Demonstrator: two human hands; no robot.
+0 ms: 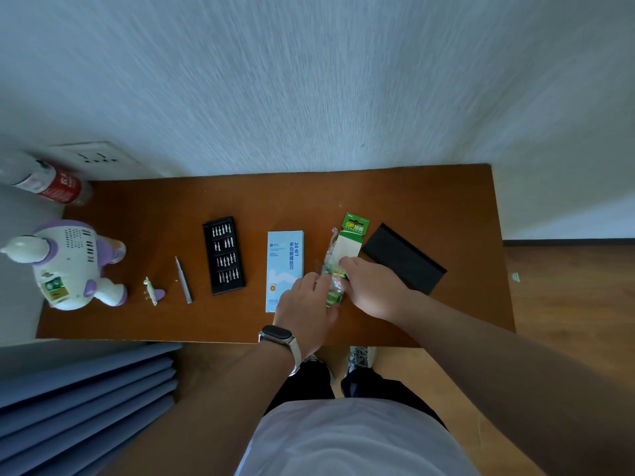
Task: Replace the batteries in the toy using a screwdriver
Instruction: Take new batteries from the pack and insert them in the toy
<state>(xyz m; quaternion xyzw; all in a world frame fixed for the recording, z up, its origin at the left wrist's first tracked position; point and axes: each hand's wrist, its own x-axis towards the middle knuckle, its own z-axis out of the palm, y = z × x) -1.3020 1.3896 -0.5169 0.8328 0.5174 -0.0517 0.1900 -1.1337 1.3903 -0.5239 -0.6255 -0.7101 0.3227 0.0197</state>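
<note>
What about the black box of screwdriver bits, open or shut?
Open: the bit case lies with its rows of bits uncovered.

A plain room in a home.
Textured wallpaper point(309, 80) with a wall socket point(94, 156) far left, wood-plank floor point(567, 286) at right, a small brown table point(309, 201) against the wall.

A brown wooden table point(395, 197) stands with its far edge against a wall point(309, 80) of pale blue-grey streaked paper. A white socket plate point(98, 156) sits by the far left corner. Light wooden floor point(567, 286) shows beyond the right edge, and blue-grey pleated folds point(86, 389) lie below the near left edge
</note>
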